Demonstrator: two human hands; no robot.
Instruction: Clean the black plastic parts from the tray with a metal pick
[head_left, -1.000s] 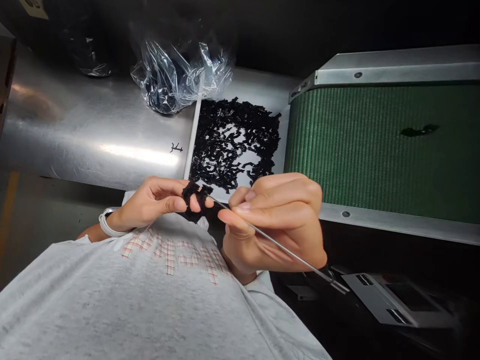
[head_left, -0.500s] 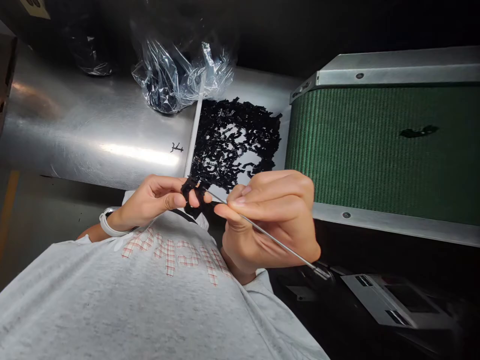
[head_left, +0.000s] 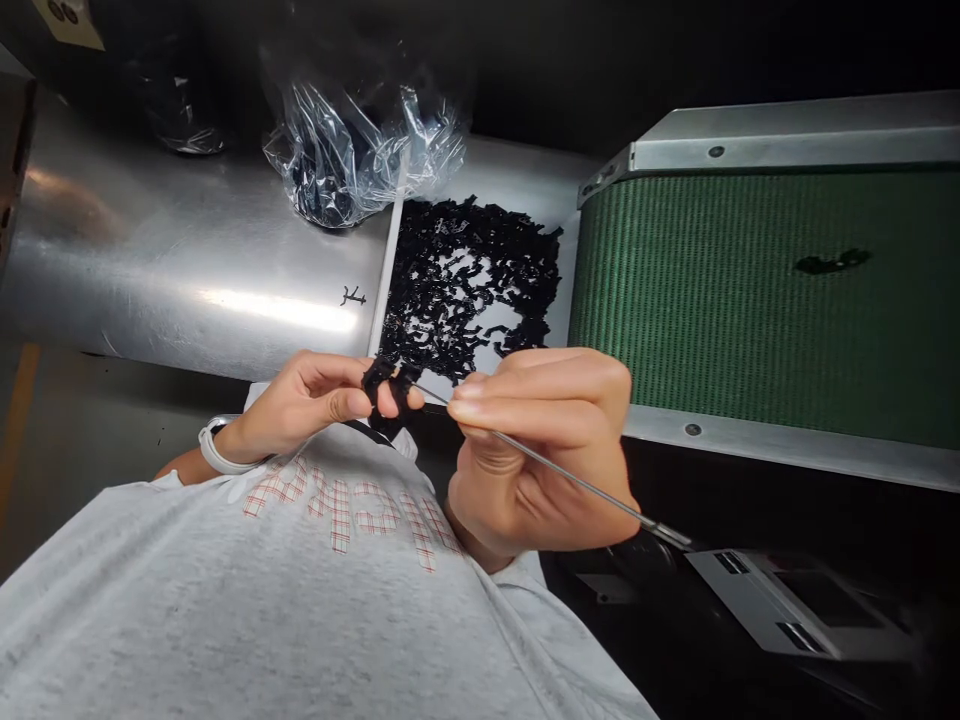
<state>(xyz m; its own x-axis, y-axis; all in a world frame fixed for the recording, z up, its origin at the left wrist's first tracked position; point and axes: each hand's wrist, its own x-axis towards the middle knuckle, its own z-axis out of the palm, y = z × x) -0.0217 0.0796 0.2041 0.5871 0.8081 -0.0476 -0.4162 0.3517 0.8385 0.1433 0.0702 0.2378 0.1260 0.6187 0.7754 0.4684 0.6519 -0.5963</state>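
Between thumb and fingers of my left hand is a small black part with an irregular, notched outline. My right hand pinches a thin metal rod, whose far end at the lower right is thicker. The rod slants up and left, and its near tip reaches the black part; whether it sits in a hole there I cannot tell. Just beyond my hands lies a heap of small black parts, spread in a white tray.
A green belt between metal side rails stands at the right, with one black piece on it. Clear plastic bags lie on the steel table at the left. A grey box-like device is at the lower right.
The rod's thick end has swung right and slightly up, and my right hand's fingers have shifted a little along it. My left hand keeps its place with the black part.
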